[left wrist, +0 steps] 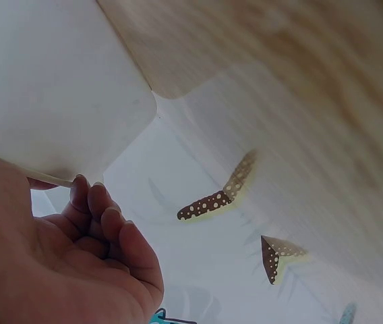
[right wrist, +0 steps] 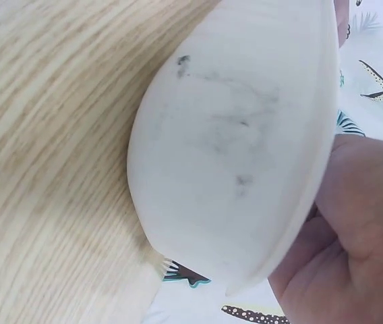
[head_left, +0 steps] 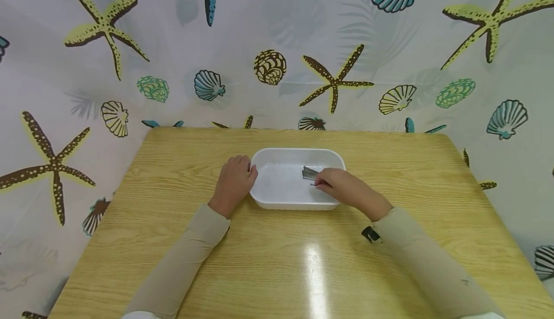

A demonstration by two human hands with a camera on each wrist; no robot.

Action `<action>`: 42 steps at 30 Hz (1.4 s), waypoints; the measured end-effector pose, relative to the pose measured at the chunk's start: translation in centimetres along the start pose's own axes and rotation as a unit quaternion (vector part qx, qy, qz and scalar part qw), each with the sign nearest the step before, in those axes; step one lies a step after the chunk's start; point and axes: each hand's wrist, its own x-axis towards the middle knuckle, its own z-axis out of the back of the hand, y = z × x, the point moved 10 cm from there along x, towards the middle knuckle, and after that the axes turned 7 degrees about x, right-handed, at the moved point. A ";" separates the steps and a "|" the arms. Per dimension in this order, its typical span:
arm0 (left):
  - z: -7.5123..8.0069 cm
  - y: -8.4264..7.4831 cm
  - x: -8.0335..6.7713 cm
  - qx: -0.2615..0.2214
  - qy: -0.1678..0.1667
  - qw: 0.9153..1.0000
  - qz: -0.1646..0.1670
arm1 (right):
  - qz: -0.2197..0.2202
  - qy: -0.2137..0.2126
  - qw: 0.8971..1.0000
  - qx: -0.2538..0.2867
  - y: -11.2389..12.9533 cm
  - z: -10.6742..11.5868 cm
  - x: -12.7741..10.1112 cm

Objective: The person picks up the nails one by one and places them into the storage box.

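A white plastic tub [head_left: 268,198] stands in the middle of a wooden table [head_left: 173,174]. My left hand [head_left: 250,169] lies against the tub's left end, its fingers [left wrist: 97,202] curled at the rim of the tub [left wrist: 56,88]. My right hand [head_left: 320,183] reaches over the right rim into the tub and pinches a small bundle of thin dark metal pieces [head_left: 309,172] just above the floor. In the right wrist view only the palm of the right hand [right wrist: 353,229] and the tub's outer wall [right wrist: 232,148] show. What the thin pieces are is too small to tell.
A curtain printed with starfish and shells [head_left: 333,81] hangs close behind and beside the table. The table's back edge [head_left: 298,130] lies just beyond the tub. A small black clip [head_left: 370,234] sits at my right wrist. Bare wood stretches in front of the tub.
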 end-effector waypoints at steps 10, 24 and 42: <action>0.0 0.0 0.0 0.000 0.007 1.000 0.008 | -0.013 0.007 1.000 -0.019 -0.4 -0.8 1.2; -0.2 0.1 0.1 0.003 0.010 1.000 0.006 | -0.017 0.005 0.998 -0.056 -1.0 -1.4 3.0; -0.1 0.2 0.1 -0.001 0.011 1.000 0.009 | -0.024 -0.008 0.997 -0.067 -1.7 -1.7 3.8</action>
